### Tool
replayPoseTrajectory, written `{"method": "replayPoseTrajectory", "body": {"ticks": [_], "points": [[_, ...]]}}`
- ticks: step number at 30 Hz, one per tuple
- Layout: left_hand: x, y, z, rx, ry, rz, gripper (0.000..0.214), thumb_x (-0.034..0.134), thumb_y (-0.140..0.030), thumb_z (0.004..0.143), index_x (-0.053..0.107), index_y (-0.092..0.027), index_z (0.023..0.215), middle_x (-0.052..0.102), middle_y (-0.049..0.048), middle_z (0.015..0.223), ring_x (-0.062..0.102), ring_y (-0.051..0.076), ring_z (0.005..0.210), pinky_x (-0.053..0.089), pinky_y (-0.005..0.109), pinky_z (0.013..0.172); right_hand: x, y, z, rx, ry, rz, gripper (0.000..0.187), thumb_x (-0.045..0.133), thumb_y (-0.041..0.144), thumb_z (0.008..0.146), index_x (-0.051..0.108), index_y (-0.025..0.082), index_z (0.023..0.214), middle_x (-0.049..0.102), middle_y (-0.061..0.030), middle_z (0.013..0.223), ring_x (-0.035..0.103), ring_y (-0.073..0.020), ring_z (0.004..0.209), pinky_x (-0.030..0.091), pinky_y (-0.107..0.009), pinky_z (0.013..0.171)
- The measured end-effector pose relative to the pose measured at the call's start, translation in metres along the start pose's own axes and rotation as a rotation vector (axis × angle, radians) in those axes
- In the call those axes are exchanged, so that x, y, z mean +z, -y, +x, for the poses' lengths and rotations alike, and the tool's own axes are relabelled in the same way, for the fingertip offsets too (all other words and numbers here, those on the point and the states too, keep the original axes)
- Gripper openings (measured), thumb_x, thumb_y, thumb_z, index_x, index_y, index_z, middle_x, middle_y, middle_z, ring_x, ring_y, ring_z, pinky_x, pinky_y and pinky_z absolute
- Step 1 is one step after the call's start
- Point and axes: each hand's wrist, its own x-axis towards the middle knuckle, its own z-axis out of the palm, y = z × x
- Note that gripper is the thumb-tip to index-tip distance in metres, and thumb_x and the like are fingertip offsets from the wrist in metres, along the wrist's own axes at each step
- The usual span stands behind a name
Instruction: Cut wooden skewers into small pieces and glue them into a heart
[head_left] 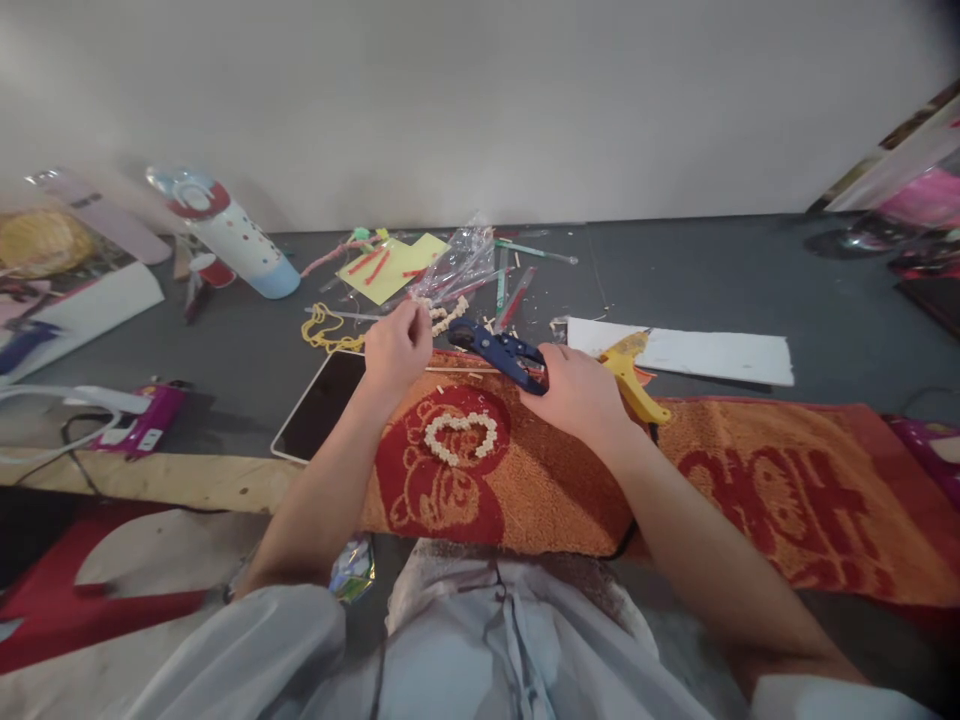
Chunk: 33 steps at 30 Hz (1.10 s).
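Note:
My left hand (399,345) is closed with its fingers pinched together; what they hold, if anything, is hidden. Just past its fingertips curves a cream beaded strand (450,314), and I cannot tell whether they touch. A pair of navy blue pliers (499,352) is gripped in my right hand (581,395), jaws pointing left toward the other hand. Below the hands, a heart-shaped loop of cream beads (427,440) lies on an orange and red towel (562,490). A thin pale stick and small cream bits lie near the towel's far edge.
A phone (319,405) lies left of the towel, near yellow yarn (326,330). Behind are a yellow note (386,280), clear plastic packaging (469,260) and a tilted bottle (240,240). A yellow tool (630,375) and white strip (716,352) lie right.

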Motion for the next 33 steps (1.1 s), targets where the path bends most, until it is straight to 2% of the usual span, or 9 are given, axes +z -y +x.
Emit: {"method": "replayPoseTrajectory", "body": {"ticks": [2,6,9,11,16,25,33], "points": [[-0.002,0.002,0.002,0.039,0.106,0.017,0.024,0.041,-0.029,0.088,0.042,-0.02,0.066,0.045,0.0001,0.058,0.034,0.012,0.052,0.024,0.027,0.056,-0.001,-0.001,0.001,0.071,0.005,0.093,0.03,0.057,0.042,0.075,0.058,0.018,0.092,0.067,-0.0107,0.086,0.06,-0.0239,0.073,0.036,-0.032,0.062],[-0.01,0.007,0.006,0.135,0.421,0.07,0.025,0.048,-0.03,0.082,0.041,-0.02,0.06,0.047,0.0002,0.056,0.037,0.012,0.051,0.025,0.028,0.054,-0.01,0.0,0.002,0.178,0.019,0.316,0.03,0.06,0.047,0.072,0.058,0.02,0.084,0.065,-0.0061,0.075,0.057,-0.0203,0.065,0.035,-0.03,0.058],[-0.015,0.01,0.006,0.148,0.655,0.114,0.026,0.055,-0.039,0.077,0.048,-0.02,0.061,0.054,0.0016,0.058,0.044,0.014,0.053,0.026,0.028,0.053,-0.016,0.001,0.002,0.247,0.044,0.449,0.033,0.062,0.049,0.071,0.062,0.02,0.087,0.067,-0.007,0.079,0.06,-0.0213,0.069,0.038,-0.031,0.06],[-0.016,0.01,0.004,0.133,0.765,0.123,0.026,0.06,-0.044,0.072,0.055,-0.02,0.064,0.059,0.0024,0.061,0.048,0.015,0.054,0.026,0.028,0.052,-0.017,0.0,0.002,0.262,0.039,0.495,0.036,0.062,0.05,0.071,0.063,0.02,0.09,0.068,-0.0084,0.083,0.061,-0.0227,0.072,0.04,-0.032,0.062],[-0.013,0.01,0.0,0.146,0.783,0.165,0.024,0.066,-0.043,0.066,0.061,-0.02,0.07,0.064,0.0029,0.069,0.053,0.017,0.058,0.028,0.027,0.052,-0.012,-0.002,0.003,0.242,0.021,0.54,0.041,0.063,0.052,0.07,0.067,0.019,0.094,0.07,-0.009,0.084,0.062,-0.0236,0.074,0.042,-0.034,0.064],[-0.013,0.008,0.0,0.16,0.802,0.209,0.015,0.06,-0.035,0.069,0.057,-0.02,0.066,0.063,0.0041,0.066,0.052,0.016,0.056,0.027,0.028,0.051,-0.012,-0.001,0.003,0.246,0.092,0.519,0.046,0.064,0.05,0.07,0.067,0.017,0.101,0.071,-0.0101,0.089,0.063,-0.0253,0.079,0.043,-0.035,0.066],[-0.013,0.007,0.0,0.162,0.791,0.179,0.012,0.057,-0.032,0.07,0.06,-0.02,0.072,0.065,0.004,0.07,0.054,0.017,0.059,0.03,0.028,0.052,-0.01,-0.002,0.003,0.229,0.081,0.523,0.044,0.064,0.05,0.069,0.068,0.018,0.099,0.07,-0.009,0.084,0.062,-0.0235,0.073,0.041,-0.034,0.063]]}}
